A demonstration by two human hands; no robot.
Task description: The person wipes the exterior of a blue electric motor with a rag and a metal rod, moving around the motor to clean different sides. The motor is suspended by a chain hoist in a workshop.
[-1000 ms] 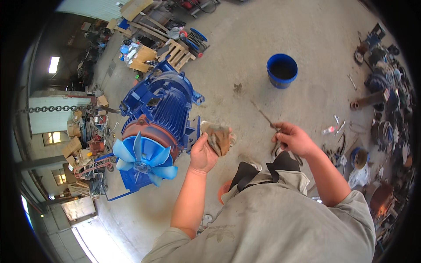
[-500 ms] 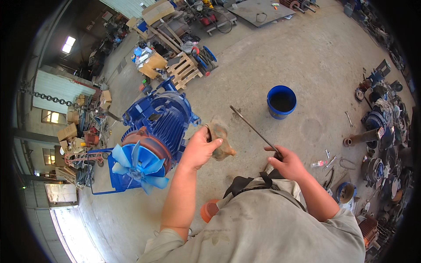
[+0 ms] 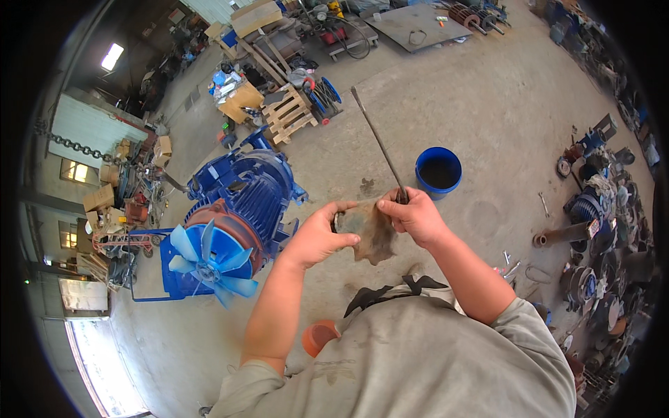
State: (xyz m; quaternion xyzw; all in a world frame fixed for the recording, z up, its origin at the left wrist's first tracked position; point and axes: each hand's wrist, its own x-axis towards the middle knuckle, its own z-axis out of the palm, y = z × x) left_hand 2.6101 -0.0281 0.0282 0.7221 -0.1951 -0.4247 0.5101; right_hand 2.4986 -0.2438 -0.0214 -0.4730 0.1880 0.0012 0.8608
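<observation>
Seems best to pinch by a bunched edge the stained cloth (image 3: 375, 233), probably light, limp and slippery, held out in front with left hand (image 3: 317, 237) clamped on it and right hand (image 3: 419, 220) round a stiff rod (image 3: 380, 143).

The rag (image 3: 376, 237), stained brown and grey, hangs crumpled between the left hand (image 3: 322, 237) and right hand (image 3: 418, 217), its near edge uneven. The rod (image 3: 380, 143), thin, dark, straight, slants from the right hand far and slightly left.

Room beyond bucket (image 3: 437, 154) (motor (image 3: 245, 196) left)
</observation>
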